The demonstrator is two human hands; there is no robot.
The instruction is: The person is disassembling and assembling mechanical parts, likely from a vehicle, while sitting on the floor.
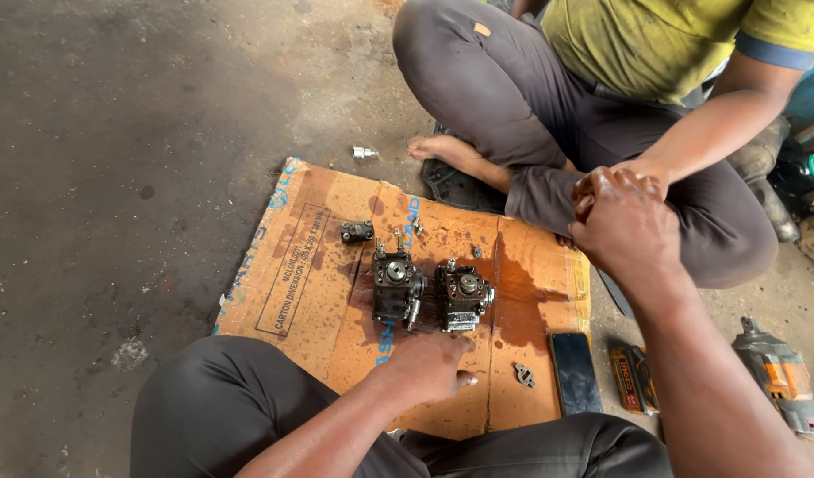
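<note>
Head view, looking down at a flattened cardboard sheet (336, 292) on a concrete floor (115, 133).

Left hand (425, 367): at 6 o'clock of the frame, resting palm-down on the cardboard, fingers curled loosely under, thumb sticking out toward 3 o'clock. It grips nothing. It sits just below the two small dark metal pump bodies, not touching either as far as can be seen.

Left pump body (396, 288) and right pump body (463, 296): both upright side by side near the sheet's centre, nearly touching (oil stain spreads from them toward 3 o'clock).

Right hand (626, 221): at 2 o'clock from the pumps, raised off the sheet, fingers folded closed and met by the hand of a co-worker (641, 170) seated cross-legged opposite. Whether anything lies between the two hands cannot be told.

Also on the sheet: a small dark fitting (357, 232) at 11 o'clock of the pumps, a small metal bracket (524, 374) at 4 o'clock. A dark phone (575, 372) lies at the sheet's right edge; an impact wrench (779, 376) lies farther toward 3 o'clock. A silver bolt-like piece (364, 152) rests on the floor at 12 o'clock.
</note>
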